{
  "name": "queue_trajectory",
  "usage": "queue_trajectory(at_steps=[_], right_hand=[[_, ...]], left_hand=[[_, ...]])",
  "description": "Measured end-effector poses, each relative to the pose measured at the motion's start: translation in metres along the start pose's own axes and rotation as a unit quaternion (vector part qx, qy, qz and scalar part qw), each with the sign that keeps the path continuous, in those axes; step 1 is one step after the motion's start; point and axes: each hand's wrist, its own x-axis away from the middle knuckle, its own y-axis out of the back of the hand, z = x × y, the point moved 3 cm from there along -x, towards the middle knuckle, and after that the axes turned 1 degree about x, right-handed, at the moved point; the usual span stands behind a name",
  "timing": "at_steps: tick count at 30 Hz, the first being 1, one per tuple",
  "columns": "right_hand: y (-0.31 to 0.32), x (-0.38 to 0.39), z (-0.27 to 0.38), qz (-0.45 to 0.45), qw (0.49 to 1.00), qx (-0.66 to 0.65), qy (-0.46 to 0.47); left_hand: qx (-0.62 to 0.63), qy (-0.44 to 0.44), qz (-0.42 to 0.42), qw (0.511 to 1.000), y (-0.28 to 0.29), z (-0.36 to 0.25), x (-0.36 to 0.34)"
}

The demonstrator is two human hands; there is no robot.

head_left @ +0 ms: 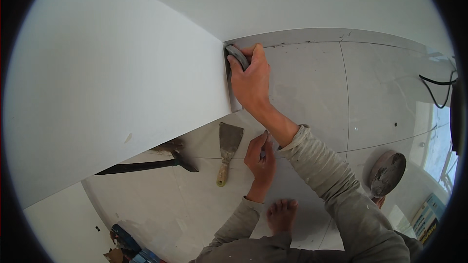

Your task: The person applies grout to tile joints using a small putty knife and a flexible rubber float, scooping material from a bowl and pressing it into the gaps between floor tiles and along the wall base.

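Note:
My right hand reaches into the inner corner where two white walls meet. Its fingers and thumb grip a flat, dark grey piece with a rounded edge, whose kind I cannot make out. That piece rests against the grey skirting at the corner. Lower down, my left hand hovers over the floor with its fingers curled together; whether something small lies inside is hidden. Just left of it, a putty knife with a wide stained blade and a yellowish handle end lies on the tiles.
A round dish smeared with grey paste is at my right. Behind it hang black cables, and a printed box stands lower right. A black-handled brush lies below the white wall panel. Blue tools sit lower left.

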Motion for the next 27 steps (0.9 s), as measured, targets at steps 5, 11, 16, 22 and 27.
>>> queue_trajectory(at_steps=[5, 11, 16, 22, 27], right_hand=[[0.019, 0.005, -0.003, 0.011, 0.981, -0.167, 0.100], [0.087, 0.035, -0.024, -0.112, 0.992, 0.052, 0.018], [0.126, 0.065, -0.037, -0.028, 0.972, -0.146, -0.182], [0.148, 0.086, -0.031, 0.000, 0.957, -0.220, -0.190], [0.162, 0.088, -0.030, 0.047, 0.969, -0.180, -0.164]], left_hand=[[0.030, 0.006, -0.015, 0.999, -0.004, 0.005, 0.002], [0.068, 0.111, 0.032, 0.991, -0.001, 0.008, -0.003], [0.086, 0.142, 0.029, 0.986, -0.006, -0.025, -0.047], [0.068, 0.111, 0.052, 0.990, -0.031, -0.051, -0.077], [0.116, 0.125, 0.068, 0.983, -0.034, -0.050, -0.077]])
